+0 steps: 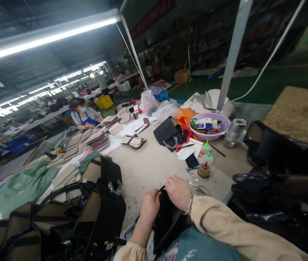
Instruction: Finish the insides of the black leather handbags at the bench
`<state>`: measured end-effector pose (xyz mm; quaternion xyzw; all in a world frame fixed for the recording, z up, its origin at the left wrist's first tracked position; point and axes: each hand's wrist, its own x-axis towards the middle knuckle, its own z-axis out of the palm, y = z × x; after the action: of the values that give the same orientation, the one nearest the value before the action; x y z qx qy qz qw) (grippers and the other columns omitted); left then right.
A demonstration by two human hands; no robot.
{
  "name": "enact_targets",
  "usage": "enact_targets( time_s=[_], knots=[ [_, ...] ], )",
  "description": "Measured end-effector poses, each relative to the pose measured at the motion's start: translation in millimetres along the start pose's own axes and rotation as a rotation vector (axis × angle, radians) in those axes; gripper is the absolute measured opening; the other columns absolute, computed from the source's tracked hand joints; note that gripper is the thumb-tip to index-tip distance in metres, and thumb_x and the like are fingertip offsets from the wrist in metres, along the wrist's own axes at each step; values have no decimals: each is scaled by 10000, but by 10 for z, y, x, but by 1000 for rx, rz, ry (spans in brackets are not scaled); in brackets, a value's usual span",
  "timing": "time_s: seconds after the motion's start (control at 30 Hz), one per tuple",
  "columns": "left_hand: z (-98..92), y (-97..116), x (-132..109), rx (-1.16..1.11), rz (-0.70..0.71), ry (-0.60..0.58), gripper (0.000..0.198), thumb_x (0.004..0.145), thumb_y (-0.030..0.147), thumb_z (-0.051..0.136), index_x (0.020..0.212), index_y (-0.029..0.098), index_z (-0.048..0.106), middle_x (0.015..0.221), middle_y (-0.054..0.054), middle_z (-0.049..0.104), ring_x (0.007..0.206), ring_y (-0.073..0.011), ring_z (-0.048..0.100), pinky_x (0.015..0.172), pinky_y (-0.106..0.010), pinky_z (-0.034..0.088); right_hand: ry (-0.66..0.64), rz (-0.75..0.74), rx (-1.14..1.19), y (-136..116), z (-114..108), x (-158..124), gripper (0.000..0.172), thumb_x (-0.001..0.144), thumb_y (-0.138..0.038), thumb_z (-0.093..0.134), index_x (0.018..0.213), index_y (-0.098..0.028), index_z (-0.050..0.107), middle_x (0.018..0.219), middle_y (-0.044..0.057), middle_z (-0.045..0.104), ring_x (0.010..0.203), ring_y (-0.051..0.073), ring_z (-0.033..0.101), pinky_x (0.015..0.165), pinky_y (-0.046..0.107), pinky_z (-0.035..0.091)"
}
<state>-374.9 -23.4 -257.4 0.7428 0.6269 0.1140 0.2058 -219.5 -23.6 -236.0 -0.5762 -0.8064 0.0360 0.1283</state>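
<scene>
Low in the centre of the frame I have both hands on a black bag [167, 221], which stands upright at the near edge of the bench [148, 166] against the person's lap. The left hand [150, 206] is closed over the bag's top edge, fingers curled down on it. The right hand [179, 192], with a bangle at the wrist, sits just beside it, also curled and gripping the same edge. The two hands nearly touch.

Just right of the right hand lie scissors [198, 189] flat on the bench. Beyond them are a small brown pot [204, 169], a dark phone [192, 161] and two white squeeze bottles [207, 147] with green caps. Further up, right of centre, a purple basin [223, 127] holds odds and ends, with a metal jar [234, 132] beside it and a black pouch [167, 132] to its left.

At lower left I see a pile of totes [96, 217], tan and black, crowding the bench edge. A green sack [25, 183] lies further left. Stacks of card pieces [96, 139] run up the bench toward a co-worker [84, 114] in the upper left. More dark bags [265, 181] fill the right side.
</scene>
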Motion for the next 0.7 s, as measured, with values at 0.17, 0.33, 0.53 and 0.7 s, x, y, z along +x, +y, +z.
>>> enact_targets(
  time_s=[0.17, 0.33, 0.53, 0.7],
  knots=[
    [33, -17, -1, -13, 11, 3, 245, 856, 247, 433, 687, 184, 600, 650, -26, 638, 604, -121, 551, 586, -221, 332, 11, 30, -8, -12, 27, 18, 110, 843, -182, 505, 793, -157, 600, 821, 71, 580, 814, 213, 498, 659, 335, 345],
    [31, -6, -5, -18, 19, 1, 237, 853, 236, 435, 670, 185, 577, 632, -14, 616, 598, -117, 535, 584, -219, 325, 44, 33, -3, 2, 45, 18, 91, 833, -188, 519, 786, -166, 595, 802, 59, 577, 806, 217, 495, 653, 334, 341],
    [18, 21, -19, 19, 20, -5, 233, 851, 225, 438, 661, 184, 567, 633, -15, 612, 603, -115, 535, 586, -219, 322, 23, 51, -9, 0, 28, 19, 97, 838, -183, 507, 799, -164, 593, 815, 66, 579, 815, 212, 492, 658, 327, 339],
    [-26, 84, -33, 85, 7, -58, 225, 860, 245, 428, 713, 191, 589, 688, -30, 645, 658, -130, 581, 598, -224, 336, -6, 61, -3, -15, 15, 26, 101, 840, -195, 508, 812, -157, 598, 834, 76, 585, 835, 209, 500, 675, 323, 345]
  ],
)
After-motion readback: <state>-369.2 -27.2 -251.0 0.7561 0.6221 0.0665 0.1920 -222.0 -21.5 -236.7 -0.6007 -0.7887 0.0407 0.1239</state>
